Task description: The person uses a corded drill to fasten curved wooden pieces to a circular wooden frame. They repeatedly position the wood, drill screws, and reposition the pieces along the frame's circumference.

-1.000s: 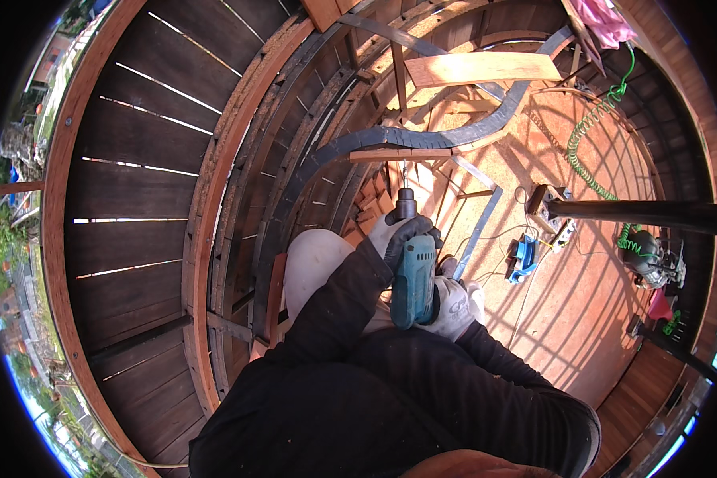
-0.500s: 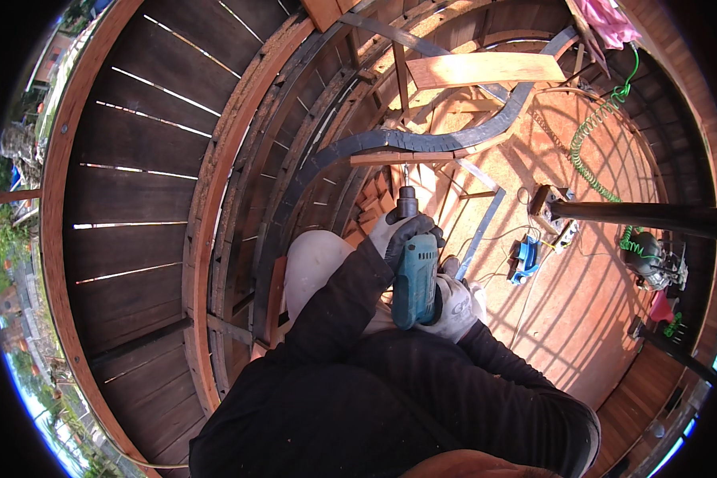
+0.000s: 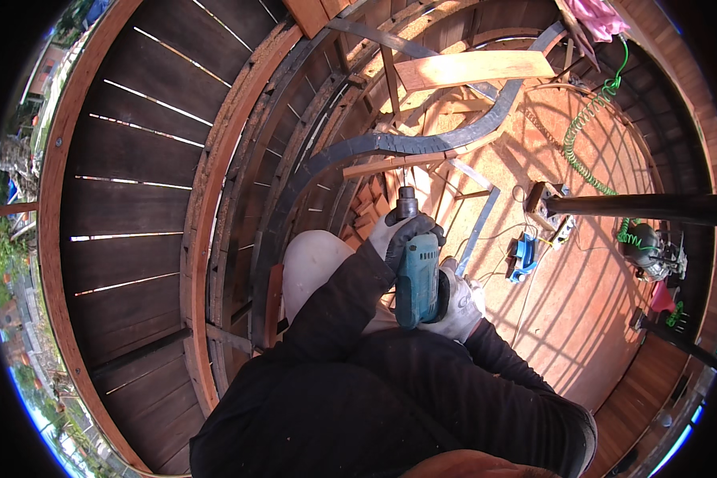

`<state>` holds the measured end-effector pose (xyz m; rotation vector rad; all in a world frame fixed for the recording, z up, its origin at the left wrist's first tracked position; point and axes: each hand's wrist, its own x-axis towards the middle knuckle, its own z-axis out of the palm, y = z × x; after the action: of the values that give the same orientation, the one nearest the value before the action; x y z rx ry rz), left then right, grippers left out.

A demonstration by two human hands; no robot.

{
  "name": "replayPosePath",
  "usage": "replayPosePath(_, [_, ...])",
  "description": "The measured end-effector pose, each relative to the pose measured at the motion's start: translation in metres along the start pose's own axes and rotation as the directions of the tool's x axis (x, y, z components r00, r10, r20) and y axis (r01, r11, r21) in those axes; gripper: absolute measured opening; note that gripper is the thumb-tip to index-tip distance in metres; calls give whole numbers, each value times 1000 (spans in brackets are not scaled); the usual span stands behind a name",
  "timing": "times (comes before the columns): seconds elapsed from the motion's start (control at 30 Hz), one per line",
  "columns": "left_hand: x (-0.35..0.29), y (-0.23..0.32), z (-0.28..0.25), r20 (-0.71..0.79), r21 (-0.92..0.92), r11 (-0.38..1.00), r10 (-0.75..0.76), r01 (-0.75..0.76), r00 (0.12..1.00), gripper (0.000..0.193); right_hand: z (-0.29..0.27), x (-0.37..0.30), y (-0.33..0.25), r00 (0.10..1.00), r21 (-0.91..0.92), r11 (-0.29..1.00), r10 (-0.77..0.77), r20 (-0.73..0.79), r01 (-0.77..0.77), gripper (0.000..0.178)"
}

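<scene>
Both gloved hands are closed on the teal drill [image 3: 417, 279]: left hand [image 3: 402, 235] around the front, right hand [image 3: 458, 299] behind. Its long axis points away from the fingers, chuck toward the timber strip [image 3: 390, 165].

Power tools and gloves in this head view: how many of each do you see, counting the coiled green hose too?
Teal drill: 1
Gloved hands, left hand and right hand: 2
Blue tool on the deck: 1
Coiled green hose: 1
Total: 5
</scene>
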<state>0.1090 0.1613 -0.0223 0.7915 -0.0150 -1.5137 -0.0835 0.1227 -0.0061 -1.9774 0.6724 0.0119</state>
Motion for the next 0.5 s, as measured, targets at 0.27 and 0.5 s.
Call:
replayPosePath(0.27, [3,-14,1,7,15,1000,-1,1,1000,23,-6,-9,-7,997,-112,992,52,-59,-58,67])
replayPosePath(0.5, [-3,-30,16,-143,-48,998,30,-37,989,18,-9,-32,12,985,-212,976,-81,-150,48,96])
